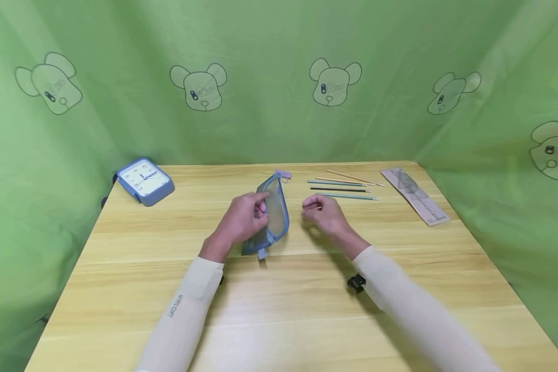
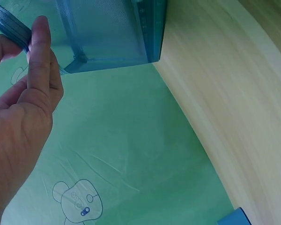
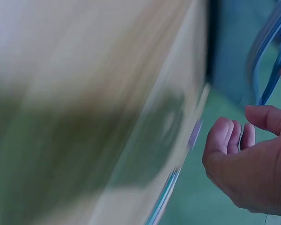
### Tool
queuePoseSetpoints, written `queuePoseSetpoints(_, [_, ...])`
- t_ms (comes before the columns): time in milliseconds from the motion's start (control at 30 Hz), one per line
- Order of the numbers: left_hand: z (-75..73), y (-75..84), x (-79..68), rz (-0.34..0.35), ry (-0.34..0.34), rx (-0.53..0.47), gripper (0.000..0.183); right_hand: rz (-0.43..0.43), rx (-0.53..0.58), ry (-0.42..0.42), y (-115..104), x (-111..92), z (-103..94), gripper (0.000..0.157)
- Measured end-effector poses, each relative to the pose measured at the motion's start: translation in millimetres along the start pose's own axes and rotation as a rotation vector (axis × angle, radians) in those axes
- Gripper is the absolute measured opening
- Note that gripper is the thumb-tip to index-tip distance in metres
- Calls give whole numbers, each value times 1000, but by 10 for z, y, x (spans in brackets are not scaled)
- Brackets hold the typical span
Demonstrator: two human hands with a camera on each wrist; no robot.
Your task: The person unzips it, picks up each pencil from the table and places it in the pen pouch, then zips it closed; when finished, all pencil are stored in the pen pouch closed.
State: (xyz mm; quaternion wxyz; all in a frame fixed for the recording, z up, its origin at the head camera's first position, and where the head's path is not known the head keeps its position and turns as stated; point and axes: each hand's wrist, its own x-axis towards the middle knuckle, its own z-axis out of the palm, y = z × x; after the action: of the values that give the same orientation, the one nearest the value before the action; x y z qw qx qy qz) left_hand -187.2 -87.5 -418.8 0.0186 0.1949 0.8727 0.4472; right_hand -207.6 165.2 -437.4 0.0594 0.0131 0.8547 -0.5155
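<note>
A blue see-through mesh zip pouch (image 1: 277, 209) stands on its side on the table, its zipped mouth spread apart. My left hand (image 1: 243, 219) pinches the zipper edge of the pouch between thumb and fingers, also visible in the left wrist view, where the hand (image 2: 30, 93) holds the zip band. Just right of the pouch, my right hand (image 1: 327, 216) hovers with fingers loosely bent. The right wrist view shows the thumb apart from the fingers of this hand (image 3: 250, 164) and nothing between them. Several pencils (image 1: 339, 189) lie beyond the right hand.
A blue square clock (image 1: 145, 178) lies at the table's back left corner. Toward the back right is a flat pack of clear rulers (image 1: 416, 197). A purple tag (image 1: 283, 174) hangs at the pouch's far end. Green curtain (image 1: 269, 119) encloses the wooden table (image 1: 260, 315).
</note>
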Motion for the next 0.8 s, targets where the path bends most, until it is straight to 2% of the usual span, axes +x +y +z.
queuePoseSetpoints(233, [-27,-15,7,-9,-6,-1,64,-83,-353,60,293,205,-571,35])
queuePoseSetpoints(400, [-38,-16,2,4,-6,20,63,-168,-557,45,490,391,-834,44])
queuePoseSetpoints(567, [-45,-21,4,3,-9,19,63,-217,-683,31,695,528,-974,46])
queuePoseSetpoints(800, [-58,-29,2,8,-12,19,61,-246,-736,20,840,580,-1035,43])
